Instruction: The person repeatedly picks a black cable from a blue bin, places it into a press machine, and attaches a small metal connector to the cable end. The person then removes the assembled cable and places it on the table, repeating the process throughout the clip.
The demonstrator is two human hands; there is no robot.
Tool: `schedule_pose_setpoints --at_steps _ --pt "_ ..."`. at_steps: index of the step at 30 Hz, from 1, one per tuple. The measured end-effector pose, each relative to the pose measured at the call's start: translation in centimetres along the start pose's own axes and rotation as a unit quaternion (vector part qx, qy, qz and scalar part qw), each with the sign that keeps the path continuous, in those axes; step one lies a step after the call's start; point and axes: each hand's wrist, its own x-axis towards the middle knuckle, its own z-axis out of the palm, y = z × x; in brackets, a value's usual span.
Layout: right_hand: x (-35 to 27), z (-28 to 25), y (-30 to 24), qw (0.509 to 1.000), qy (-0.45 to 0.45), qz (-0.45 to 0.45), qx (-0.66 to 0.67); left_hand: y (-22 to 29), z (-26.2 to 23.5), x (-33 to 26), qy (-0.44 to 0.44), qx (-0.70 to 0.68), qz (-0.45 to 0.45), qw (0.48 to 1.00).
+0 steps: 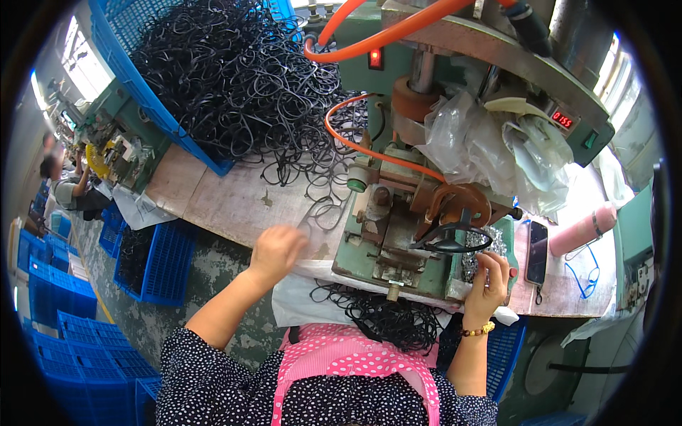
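My left hand (pixel 278 250) is over the front edge of the worktable, left of a green press machine (pixel 348 264). Motion smears its fingers, so their grip is unclear. Just beyond it, several thin black loops (pixel 325 211) trail from a large tangled heap (pixel 234 78). At the machine's right side, my right hand (pixel 490 282) has bent fingers closed together beside a tray of small shiny metal pieces (pixel 472 264). Whatever those fingers pinch is too small to make out. A black loop (pixel 455 246) sits at the machine's working head, close above my right hand.
A blue crate (pixel 153 106) holds the heap. More black loops (pixel 398 319) lie on my lap. Plastic bags (pixel 497 142) hang on the press, below orange hoses (pixel 398 39). To the right are a phone (pixel 537 253), a pink bottle (pixel 584 228) and blue-framed glasses (pixel 588 282).
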Motion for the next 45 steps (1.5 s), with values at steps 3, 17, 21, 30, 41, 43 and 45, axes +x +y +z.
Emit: schedule_pose_setpoints --at_steps 3,17,21,30,41,43,45 --pt "0.1 0.0 -0.2 1.000 0.001 -0.002 -0.002 -0.7 1.1 1.3 0.034 -0.010 -0.105 0.994" --pt "1.8 0.3 -4.3 0.976 0.017 0.100 0.194 -4.0 3.9 1.5 -0.090 -0.040 -0.134 0.986" --pt "2.4 0.1 -6.7 0.968 -0.019 0.105 0.228 -2.3 1.9 2.6 -0.052 -0.148 -0.243 0.957" --pt "3.4 3.4 -11.1 0.906 -0.101 0.119 0.394 11.9 -8.6 7.4 0.132 -0.572 -0.083 0.806" --pt "4.0 4.1 -12.1 0.854 -0.102 0.181 0.477 14.4 -8.0 11.6 0.190 -0.583 -0.020 0.790" --pt "3.9 4.0 -12.0 0.865 -0.115 0.168 0.459 14.3 -7.9 11.5 0.194 -0.574 -0.024 0.796" --pt "3.8 3.9 -12.1 0.870 -0.123 0.164 0.449 14.2 -7.8 11.5 0.194 -0.570 -0.023 0.798"
